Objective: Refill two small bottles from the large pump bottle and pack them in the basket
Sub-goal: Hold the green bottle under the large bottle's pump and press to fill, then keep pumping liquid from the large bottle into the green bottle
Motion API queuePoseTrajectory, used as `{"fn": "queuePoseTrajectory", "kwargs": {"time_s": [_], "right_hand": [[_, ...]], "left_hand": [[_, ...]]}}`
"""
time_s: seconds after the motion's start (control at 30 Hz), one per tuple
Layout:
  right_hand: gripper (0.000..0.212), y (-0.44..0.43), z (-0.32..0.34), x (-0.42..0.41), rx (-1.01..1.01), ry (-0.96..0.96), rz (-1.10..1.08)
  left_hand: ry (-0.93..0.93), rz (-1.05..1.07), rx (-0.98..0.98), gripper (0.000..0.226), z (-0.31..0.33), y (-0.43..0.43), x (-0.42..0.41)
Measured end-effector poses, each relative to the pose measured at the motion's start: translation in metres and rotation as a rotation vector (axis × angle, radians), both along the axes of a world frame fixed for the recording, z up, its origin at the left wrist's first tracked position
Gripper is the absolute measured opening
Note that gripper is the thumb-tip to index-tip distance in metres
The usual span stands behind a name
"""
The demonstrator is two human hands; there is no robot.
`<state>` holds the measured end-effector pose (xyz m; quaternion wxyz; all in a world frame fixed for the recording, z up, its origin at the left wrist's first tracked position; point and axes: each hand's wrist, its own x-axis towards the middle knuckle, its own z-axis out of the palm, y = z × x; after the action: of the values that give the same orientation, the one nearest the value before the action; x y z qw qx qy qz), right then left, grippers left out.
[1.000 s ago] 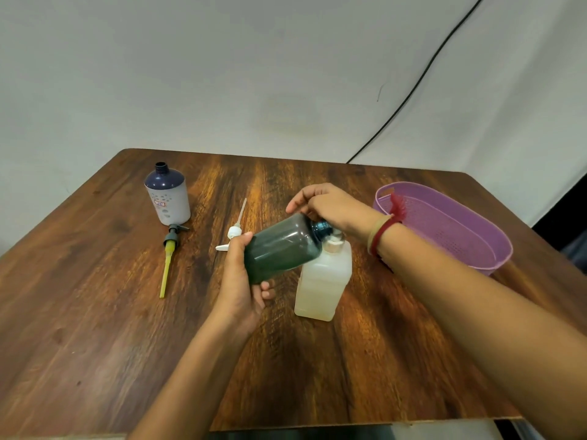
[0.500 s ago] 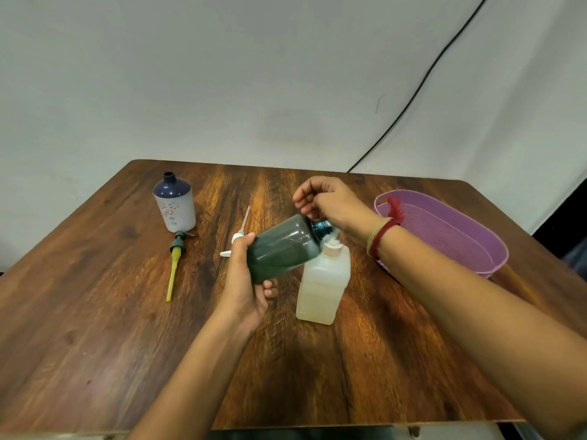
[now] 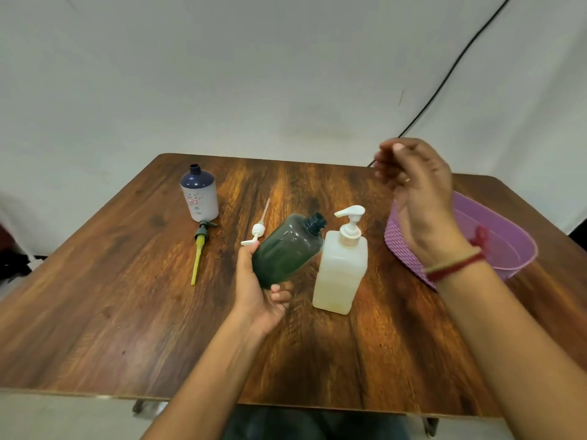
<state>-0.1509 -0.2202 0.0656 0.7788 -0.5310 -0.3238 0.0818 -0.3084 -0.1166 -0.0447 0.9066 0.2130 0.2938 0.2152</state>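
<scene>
Looks like mid-refill of one small bottle. Gripped in the left hand (image 3: 257, 290), tilted at frame centre: the dark green bottle (image 3: 287, 249), open neck just beside the spout of the pump bottle (image 3: 340, 271). High at upper right, loosely curled and empty: the right hand (image 3: 413, 179). Next, likely: press the pump head, keeping the neck under the spout.

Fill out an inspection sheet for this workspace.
Surface: wooden table, no spills seen.
Job's things: dark green bottle uncapped, tilted; large pump bottle upright; navy-and-white bottle uncapped; purple basket, no bottles visible inside.
Clutter: white pump and green-yellow pump lying loose.
Hands: left hand grips the dark green bottle; right hand raised, blurred, nothing seen in it.
Cables: black cable at upper right.
Surroundings: white cloth backdrop.
</scene>
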Motion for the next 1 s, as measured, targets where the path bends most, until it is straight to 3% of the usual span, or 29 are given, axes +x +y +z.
{"fn": "queuePoseTrajectory", "kwargs": {"time_s": [0.17,0.33,0.43,0.5,0.57,0.63,0.7,0.77,0.87,1.0], "right_hand": [[0.010,-0.032,-0.049,-0.066,-0.101,-0.149,-0.055],[0.080,-0.032,-0.103,-0.109,-0.254,-0.033,-0.001],[0.100,-0.029,-0.115,-0.116,-0.212,0.007,-0.108],[0.097,-0.030,-0.116,-0.110,-0.182,0.041,-0.138],[0.090,-0.035,-0.112,-0.100,-0.122,0.101,-0.127],[0.081,-0.040,-0.107,-0.093,-0.143,0.092,-0.142],[0.074,-0.043,-0.104,-0.091,-0.236,0.036,-0.165],[0.072,-0.047,-0.107,-0.091,-0.308,0.000,-0.188],[0.070,-0.049,-0.107,-0.091,-0.361,-0.012,-0.169],[0.063,-0.051,-0.109,-0.091,-0.349,0.010,-0.123]], "left_hand": [[-0.060,-0.033,-0.050,0.047,-0.007,-0.022,-0.013],[-0.074,-0.139,0.010,0.062,-0.010,-0.060,-0.017],[-0.016,-0.218,0.137,0.066,-0.006,-0.077,-0.015],[0.099,-0.246,0.341,0.067,0.000,-0.078,-0.013],[0.261,-0.241,0.678,0.057,0.003,-0.069,-0.013],[0.375,-0.090,1.027,0.053,0.004,-0.050,-0.014],[0.373,0.127,1.304,0.048,0.012,-0.025,-0.012],[0.327,0.174,1.496,0.039,0.030,-0.001,0.002],[0.158,-0.008,1.596,0.031,0.068,0.024,0.035],[0.012,-0.518,1.525,0.029,0.088,0.044,0.083]]}}
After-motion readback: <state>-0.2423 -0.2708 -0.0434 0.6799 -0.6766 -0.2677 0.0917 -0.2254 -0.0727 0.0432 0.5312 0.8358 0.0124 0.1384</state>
